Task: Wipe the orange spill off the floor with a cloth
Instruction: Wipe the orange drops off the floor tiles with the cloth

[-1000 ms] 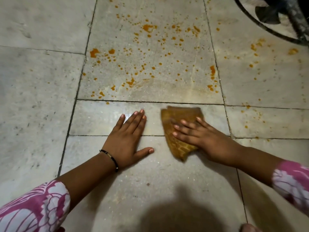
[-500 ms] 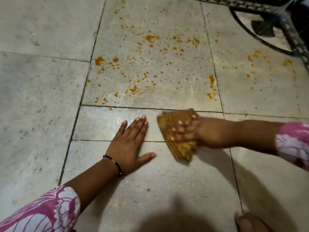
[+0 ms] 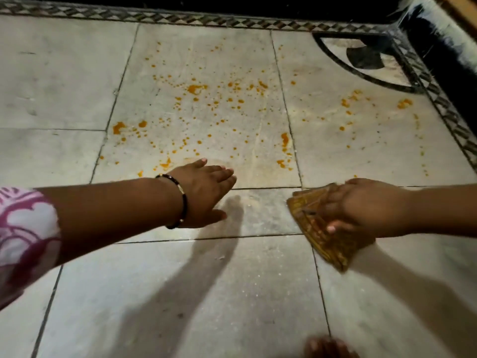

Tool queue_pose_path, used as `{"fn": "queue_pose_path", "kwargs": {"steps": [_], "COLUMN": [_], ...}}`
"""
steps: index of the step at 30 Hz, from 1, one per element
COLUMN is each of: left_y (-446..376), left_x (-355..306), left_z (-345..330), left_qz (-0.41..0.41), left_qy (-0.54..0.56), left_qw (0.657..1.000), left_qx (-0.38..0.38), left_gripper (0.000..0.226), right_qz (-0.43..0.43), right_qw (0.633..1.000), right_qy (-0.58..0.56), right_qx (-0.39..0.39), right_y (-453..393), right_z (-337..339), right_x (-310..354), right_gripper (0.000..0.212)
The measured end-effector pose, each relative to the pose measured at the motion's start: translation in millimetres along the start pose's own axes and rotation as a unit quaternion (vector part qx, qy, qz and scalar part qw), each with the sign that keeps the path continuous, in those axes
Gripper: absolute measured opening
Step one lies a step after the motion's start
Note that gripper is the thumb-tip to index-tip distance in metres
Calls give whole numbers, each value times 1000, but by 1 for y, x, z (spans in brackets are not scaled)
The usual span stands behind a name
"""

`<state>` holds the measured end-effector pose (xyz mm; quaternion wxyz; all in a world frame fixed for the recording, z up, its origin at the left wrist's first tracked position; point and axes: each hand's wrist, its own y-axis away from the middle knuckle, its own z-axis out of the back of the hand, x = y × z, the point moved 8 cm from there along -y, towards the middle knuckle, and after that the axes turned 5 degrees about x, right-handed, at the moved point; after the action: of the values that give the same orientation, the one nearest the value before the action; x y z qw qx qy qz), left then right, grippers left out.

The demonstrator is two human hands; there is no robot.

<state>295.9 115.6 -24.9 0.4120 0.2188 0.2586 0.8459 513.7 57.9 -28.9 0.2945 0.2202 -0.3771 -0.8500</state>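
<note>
Orange spill drops [image 3: 195, 88] lie scattered over the pale marble floor tiles [image 3: 180, 293] ahead of me, with more spots [image 3: 404, 103] at the far right. A folded, orange-stained brown cloth [image 3: 317, 239] lies flat on the floor at the right. My right hand [image 3: 361, 208] presses down on it, fingers pointing left and thumb lying on the cloth. My left hand [image 3: 204, 192] hovers just above the floor near the spill's near edge, fingers straight and together, its shadow on the tile below. It wears a dark bracelet.
A black-and-white patterned border [image 3: 232, 20] runs along the far edge of the floor and down the right side. A dark wall base [image 3: 438, 47] stands beyond it. A curved black inlay [image 3: 361, 60] marks the far right corner. A foot [image 3: 327, 347] shows at the bottom.
My left hand has lifted off the floor and moved forward towards the spill. My right hand has slid the cloth to the right. The view has tilted up, showing the floor border.
</note>
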Motion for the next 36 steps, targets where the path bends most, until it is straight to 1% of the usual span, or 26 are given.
{"fn": "queue_pose_path", "kwargs": {"steps": [2, 3, 5, 6, 7, 8, 9, 11, 13, 15, 16, 18, 19, 20, 23, 25, 27, 29, 31, 32, 34, 35, 36], "left_y": [-5, -8, -20, -29, -37, -43, -54, -67, -76, -78, -77, -74, -73, -73, -74, -74, -75, -75, -76, -76, -74, -74, -74], "left_x": [1, 1, -11, -23, -36, -47, -59, -74, -85, -96, -100, -101, -101, -100, -99, -100, -100, -100, -101, -101, -100, -100, -101], "left_z": [2, -1, -13, -20, -27, -30, -32, -38, -44, -50, -52, -52, -51, -51, -50, -51, -51, -52, -51, -51, -50, -50, -50], "left_qz": [5, 18, 33, 29, 22, 9, 6, 33, 72, 112, 126, 139, 141, 142, 141, 146, 145, 146, 148, 148, 153, 155, 155], "left_qy": [-9, 0, 33, 45, 63, 87, 108, 161, 229, 264, 270, 278, 280, 283, 285, 285, 279, 275, 272, 273, 273, 271, 269], "left_qw": [1000, 999, 998, 997, 997, 996, 993, 982, 962, 944, 938, 930, 928, 927, 926, 925, 927, 928, 928, 929, 929, 930, 931], "left_qx": [19, 32, 49, 51, 32, -18, -51, -97, -127, -165, -178, -197, -202, -203, -205, -205, -206, -207, -207, -203, -198, -195, -191], "left_gripper": [77, 77, 80, 82, 88, 95, 99, 94, 89, 88, 88, 87, 87, 87, 86, 86, 86, 86, 87, 87, 87, 87, 87], "right_qz": [-87, -121, -155, -154, -145, -127, -106, -78, -95, -161, -200, -274, -290, -282, -182, -135, -124, -157, -237, -278, -332, -337, -322], "right_qw": [992, 982, 958, 946, 938, 936, 935, 934, 927, 915, 906, 874, 864, 867, 906, 918, 915, 902, 879, 866, 842, 838, 845], "right_qy": [-59, -100, -197, -232, -242, -236, -227, -214, -231, -250, -262, -295, -300, -294, -242, -223, -233, -259, -301, -318, -335, -336, -332], "right_qx": [-74, -101, -141, -163, -199, -229, -250, -275, -278, -274, -266, -271, -281, -287, -296, -298, -305, -308, -282, -269, -262, -266, -269], "right_y": [-13, -23, -38, -42, -43, -40, -35, -21, -6, 4, 6, 0, -10, -23, -52, -43, -18, 10, 27, 28, 13, -1, -15], "right_z": [-25, -39, -65, -73, -73, -69, -70, -77, -98, -122, -130, -130, -120, -105, -63, -67, -96, -134, -164, -168, -153, -136, -117], "right_x": [-21, -24, -13, -2, 11, 28, 41, 60, 51, 18, -3, -43, -54, -55, -15, 20, 30, 9, -28, -46, -70, -73, -71], "right_gripper": [106, 108, 93, 83, 77, 76, 80, 82, 76, 72, 71, 67, 68, 70, 78, 79, 78, 79, 77, 78, 86, 90, 93]}}
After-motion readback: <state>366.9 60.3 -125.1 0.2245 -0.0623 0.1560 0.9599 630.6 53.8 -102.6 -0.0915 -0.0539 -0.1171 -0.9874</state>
